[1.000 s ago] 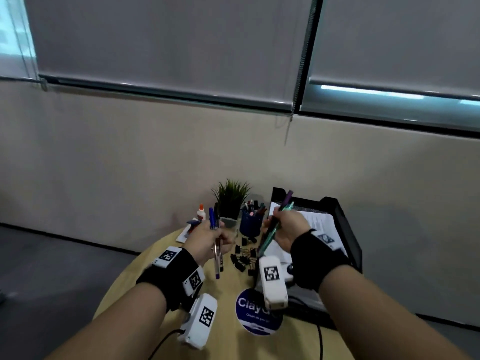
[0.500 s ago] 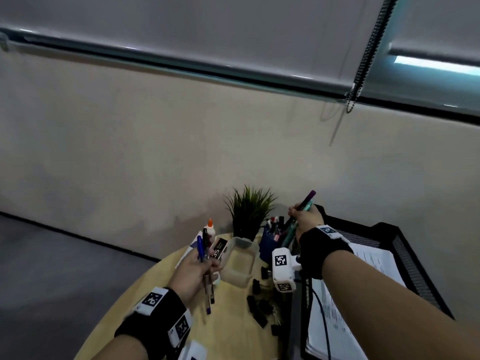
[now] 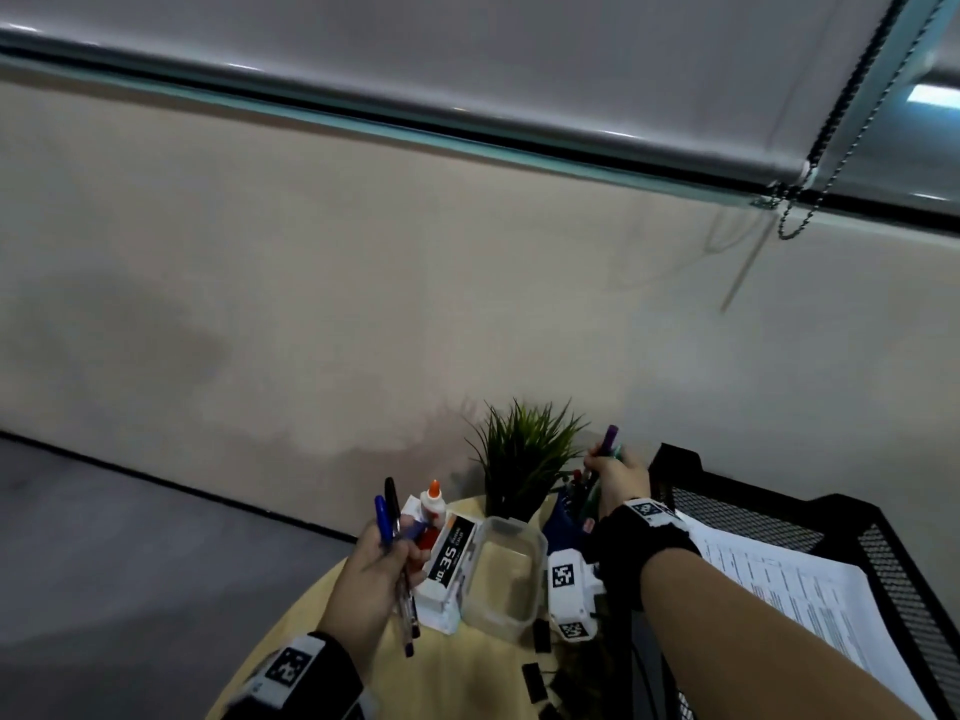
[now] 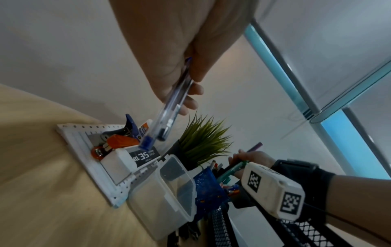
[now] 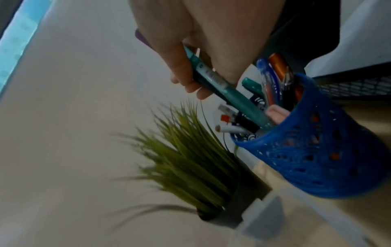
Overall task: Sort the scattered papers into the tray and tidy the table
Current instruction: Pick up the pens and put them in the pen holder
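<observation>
My left hand [image 3: 389, 556] grips two clear pens [image 4: 169, 115], one blue-capped and one black-capped, above the white staple box [image 3: 451, 556]. My right hand [image 3: 615, 472] holds a teal pen [image 5: 224, 90] and a purple pen [image 3: 609, 440]. The teal pen's tip is inside the blue pen holder [image 5: 317, 160], which has several pens in it. A stack of printed papers [image 3: 779, 579] lies in the black mesh tray [image 3: 753, 517] at the right.
A potted green plant [image 3: 524, 454] stands just left of the pen holder. An open clear plastic box [image 3: 501, 579], a glue bottle [image 3: 432, 501] and a stapler on a white pad [image 4: 84, 147] crowd the round wooden table [image 3: 467, 683]. Black binder clips [image 3: 535, 678] lie near its front.
My right hand has moved forward from in front of the tray to the pen holder and lowered its pens into it. The left hand with its pens moved forward towards the staple box.
</observation>
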### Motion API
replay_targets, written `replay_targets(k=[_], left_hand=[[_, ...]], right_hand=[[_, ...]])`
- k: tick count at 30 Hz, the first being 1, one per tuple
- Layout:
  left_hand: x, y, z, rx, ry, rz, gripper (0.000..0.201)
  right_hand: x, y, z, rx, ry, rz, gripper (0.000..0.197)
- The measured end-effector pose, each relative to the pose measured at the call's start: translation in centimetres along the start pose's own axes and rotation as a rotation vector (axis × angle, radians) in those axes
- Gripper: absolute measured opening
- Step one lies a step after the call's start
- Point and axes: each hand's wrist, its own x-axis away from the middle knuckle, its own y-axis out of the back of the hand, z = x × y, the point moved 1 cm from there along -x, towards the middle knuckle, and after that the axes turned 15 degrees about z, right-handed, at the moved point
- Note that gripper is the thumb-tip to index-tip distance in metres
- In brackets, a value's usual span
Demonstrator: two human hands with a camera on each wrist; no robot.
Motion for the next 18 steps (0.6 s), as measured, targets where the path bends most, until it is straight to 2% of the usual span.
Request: replay_targets(k=[2,6,10,12,15,18], left_hand=[[-0.6,-0.4,-0.4,0.034,0.005,0.001,0.021],[-1.9,-1.5,-0.8,0.055,0.02,0.032,0.024],[-2.7,-2.8,-0.9,0.074,0.037,0.067,0.019],[-3.0,-3.6,-1.2,0.077,0.033,0.095,0.017],[-3.3,-4.3,-1.6,0.033,0.034,0.109,0.021],[-3.8,-4.9,-1.9,-0.032,0.03,0.12,0.024]], right_hand=[[-0.1,0.1,-0.3,0.164,-0.048,-0.036,0.017],[0.1,0.9,0.3,0.442,-0.162,-0.077,0.024],[0.4,0.9,1.8,0.728,-0.288,0.038,0.032],[0.3,0.9,2.2,0.754,-0.297,0.11,0.031],[0.8,1.0,2.9,0.827,-0.293,0.064,0.022],[1.0,1.3,4.0,0.888,-0.253,0.032,0.037]])
